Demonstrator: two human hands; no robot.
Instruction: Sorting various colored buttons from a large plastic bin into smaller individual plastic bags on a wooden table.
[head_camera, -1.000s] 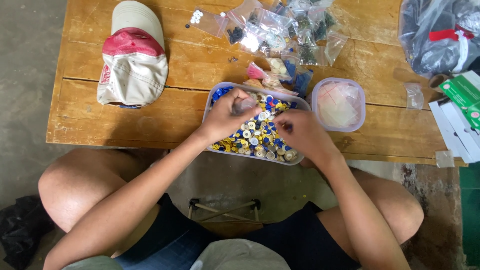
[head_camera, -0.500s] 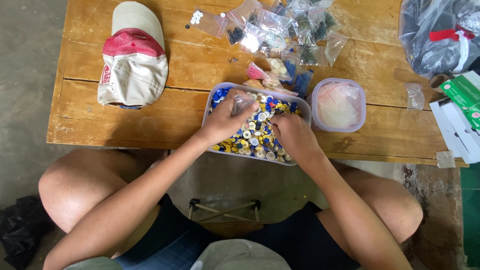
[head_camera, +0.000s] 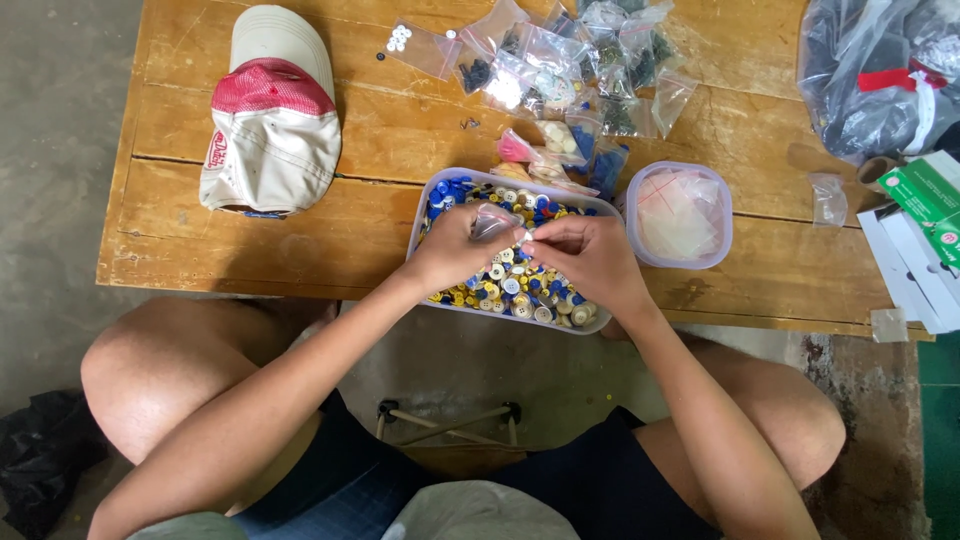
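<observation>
My left hand (head_camera: 462, 243) and right hand (head_camera: 583, 252) meet over the tub of buttons (head_camera: 508, 285), both grips pinched shut on a small clear bag (head_camera: 494, 221) held just above the heap. The bag's mouth sits between my fingertips; if either pinch slackens or the opening tilts, I judge that whatever I am feeding in drops back among the mixed blue, yellow and white buttons. The tub overhangs the near edge of the counter (head_camera: 330, 230), so a downward press from my wrists could tip it off. Beyond my grip lie filled bags (head_camera: 560, 70), right of it a round tub of empty bags (head_camera: 680, 215), far left a cap (head_camera: 270, 125). Half a second ago my hands were lower among the buttons and apart; now they are raised and together.
</observation>
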